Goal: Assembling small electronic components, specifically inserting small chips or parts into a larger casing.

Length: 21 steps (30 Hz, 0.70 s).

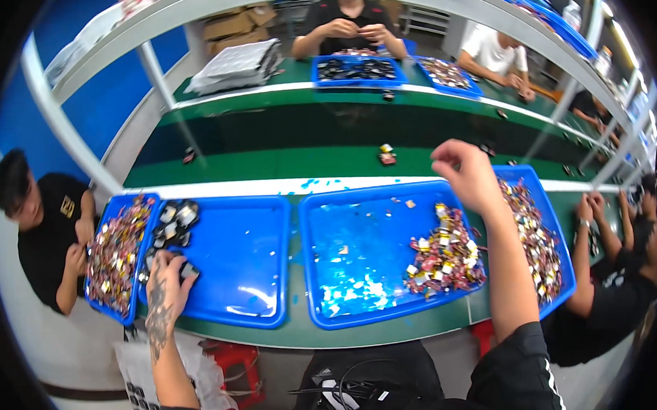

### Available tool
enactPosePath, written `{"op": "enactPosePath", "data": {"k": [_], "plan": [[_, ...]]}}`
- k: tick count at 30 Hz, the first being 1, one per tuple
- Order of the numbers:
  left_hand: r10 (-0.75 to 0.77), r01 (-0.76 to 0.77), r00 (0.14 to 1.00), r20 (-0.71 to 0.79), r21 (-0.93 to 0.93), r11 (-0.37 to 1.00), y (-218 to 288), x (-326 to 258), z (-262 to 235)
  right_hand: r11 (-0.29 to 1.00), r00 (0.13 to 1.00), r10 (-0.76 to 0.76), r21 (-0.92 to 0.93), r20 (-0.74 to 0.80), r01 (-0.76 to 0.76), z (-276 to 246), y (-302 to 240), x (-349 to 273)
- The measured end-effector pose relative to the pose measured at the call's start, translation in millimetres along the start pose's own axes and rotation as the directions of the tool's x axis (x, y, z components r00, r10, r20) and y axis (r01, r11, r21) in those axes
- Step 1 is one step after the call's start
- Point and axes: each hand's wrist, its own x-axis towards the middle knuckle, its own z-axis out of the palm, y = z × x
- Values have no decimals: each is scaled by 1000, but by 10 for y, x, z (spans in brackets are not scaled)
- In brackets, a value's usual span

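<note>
My left hand (166,285) is down at the left side of a blue tray (234,315), among small black plastic cases (175,223). One black case (189,270) sits between its thumb and fingers; the fingertips are partly hidden. My right hand (468,175) is raised above the far rim of another blue tray (392,318), its fingers loosely bent and apart, with nothing visible in them. In that tray lies a heap of small wired components (448,255), with red and yellow wires and pale faces. Left of my right hand, a wired piece (387,157) rests on the green conveyor belt (268,164).
Trays full of wired components stand at the far left (118,258) and far right (539,247). A white metal frame (319,0) crosses overhead. Co-workers sit opposite and on both sides. Cables (344,391) lie close to me; a red stool (237,370) stands below.
</note>
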Motion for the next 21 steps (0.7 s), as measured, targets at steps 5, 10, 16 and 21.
{"op": "enactPosePath", "data": {"k": [5,10,16,21], "plan": [[-95,173,970,225,-358,918,186,346,-35,948,936,212,-294,282,-126,-236,60,-683],[103,259,961,257,-966,-4,1257,543,62,980,946,66,-197,318,-2,-57,144,-1127],[440,505,823,358,-816,-282,2298,580,243,986,973,163,-6,163,-165,-36,111,-1278],[495,375,809,318,-927,-16,2611,573,245,955,973,225,187,48,-230,-91,-144,-1261]]}}
